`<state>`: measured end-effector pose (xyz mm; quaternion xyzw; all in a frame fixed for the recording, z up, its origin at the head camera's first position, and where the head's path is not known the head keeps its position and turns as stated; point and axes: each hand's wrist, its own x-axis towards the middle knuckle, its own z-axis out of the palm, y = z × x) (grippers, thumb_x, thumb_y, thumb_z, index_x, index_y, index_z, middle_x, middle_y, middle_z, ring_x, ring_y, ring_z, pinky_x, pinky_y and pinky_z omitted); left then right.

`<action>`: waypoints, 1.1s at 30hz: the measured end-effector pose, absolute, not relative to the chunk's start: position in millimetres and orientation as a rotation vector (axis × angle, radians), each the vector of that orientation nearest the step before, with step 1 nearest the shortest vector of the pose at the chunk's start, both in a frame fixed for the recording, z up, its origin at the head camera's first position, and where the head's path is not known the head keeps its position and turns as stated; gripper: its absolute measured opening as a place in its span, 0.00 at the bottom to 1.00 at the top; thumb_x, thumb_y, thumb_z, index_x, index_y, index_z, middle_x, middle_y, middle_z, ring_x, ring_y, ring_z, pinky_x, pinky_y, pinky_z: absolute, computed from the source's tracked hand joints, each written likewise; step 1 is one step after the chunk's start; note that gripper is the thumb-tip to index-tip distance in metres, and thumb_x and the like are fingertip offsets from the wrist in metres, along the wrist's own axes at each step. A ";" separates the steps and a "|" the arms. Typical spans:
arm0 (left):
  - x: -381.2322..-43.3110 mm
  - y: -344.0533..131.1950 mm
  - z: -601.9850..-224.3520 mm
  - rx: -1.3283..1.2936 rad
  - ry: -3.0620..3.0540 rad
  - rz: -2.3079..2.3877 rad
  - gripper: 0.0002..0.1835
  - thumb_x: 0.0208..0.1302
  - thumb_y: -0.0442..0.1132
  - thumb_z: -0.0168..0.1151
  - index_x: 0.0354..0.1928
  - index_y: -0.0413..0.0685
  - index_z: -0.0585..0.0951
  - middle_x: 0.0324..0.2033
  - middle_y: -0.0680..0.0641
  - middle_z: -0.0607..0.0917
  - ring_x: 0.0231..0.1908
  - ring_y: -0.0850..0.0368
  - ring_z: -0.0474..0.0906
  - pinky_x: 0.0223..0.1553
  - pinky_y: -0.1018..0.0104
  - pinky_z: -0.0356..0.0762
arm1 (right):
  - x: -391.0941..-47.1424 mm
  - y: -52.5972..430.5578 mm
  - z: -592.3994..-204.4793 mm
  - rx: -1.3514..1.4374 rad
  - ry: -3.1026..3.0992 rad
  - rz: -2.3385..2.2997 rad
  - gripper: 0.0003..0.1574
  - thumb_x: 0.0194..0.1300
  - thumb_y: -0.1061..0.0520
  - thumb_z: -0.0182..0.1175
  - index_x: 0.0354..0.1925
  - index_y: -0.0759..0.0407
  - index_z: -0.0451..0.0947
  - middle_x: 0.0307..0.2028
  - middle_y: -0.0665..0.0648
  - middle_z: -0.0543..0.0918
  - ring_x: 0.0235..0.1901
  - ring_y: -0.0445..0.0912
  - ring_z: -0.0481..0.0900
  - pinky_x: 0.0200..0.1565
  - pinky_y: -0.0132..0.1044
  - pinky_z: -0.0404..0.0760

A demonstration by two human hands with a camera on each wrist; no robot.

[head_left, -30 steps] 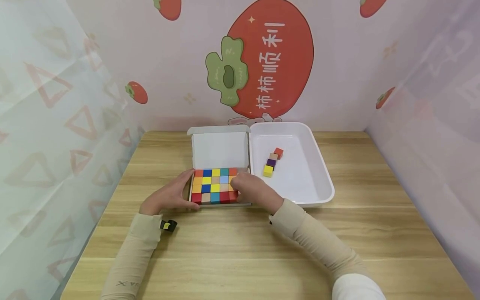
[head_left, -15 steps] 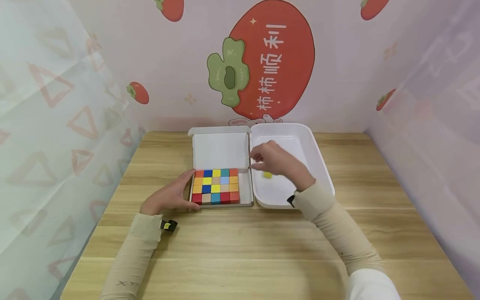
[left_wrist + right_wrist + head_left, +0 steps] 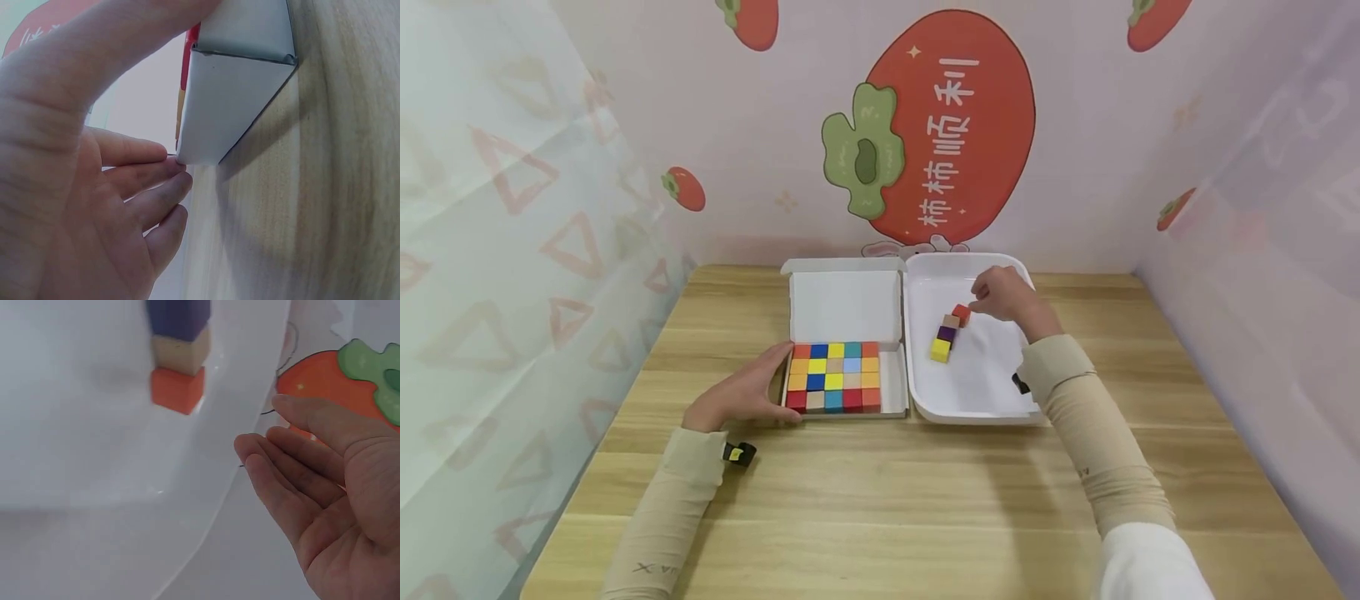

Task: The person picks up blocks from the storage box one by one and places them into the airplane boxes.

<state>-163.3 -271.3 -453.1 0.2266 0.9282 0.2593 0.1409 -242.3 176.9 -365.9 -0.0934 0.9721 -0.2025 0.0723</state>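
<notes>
My left hand [image 3: 741, 390] holds the left side of a white cardboard box [image 3: 892, 383], thumb at the near corner and fingers at the far one. In the left wrist view the fingertips touch the corner of the box [image 3: 237, 100]. Rows of coloured wooden cubes [image 3: 834, 375] fill most of the box; a strip at its right has no cubes. Above the white tray [image 3: 977, 414] hovers my right hand [image 3: 1009, 296], loosely bent and holding nothing. Near its fingertips lies a red-orange cube [image 3: 961, 314], in line with a tan cube [image 3: 951, 322], a purple cube [image 3: 947, 333] and a yellow cube [image 3: 940, 351].
The box's lid [image 3: 846, 304] stands raised at the back. Box and tray sit side by side on a wooden table [image 3: 865, 500]. A patterned backdrop [image 3: 760, 225] rises behind the table, with more cloth at both sides.
My right hand has left the box's right edge and moved right and up over the tray. The left hand stays on the box. The cubes in box and tray look the same.
</notes>
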 end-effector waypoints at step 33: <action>-163.4 -269.1 -453.9 0.615 2.692 0.765 0.69 0.37 0.67 0.76 0.77 0.55 0.44 0.75 0.48 0.53 0.71 0.47 0.56 0.69 0.41 0.63 | -265.2 184.1 -399.2 -0.140 2.828 -0.575 0.20 0.58 0.54 0.69 0.48 0.60 0.83 0.41 0.60 0.84 0.42 0.53 0.76 0.47 0.44 0.83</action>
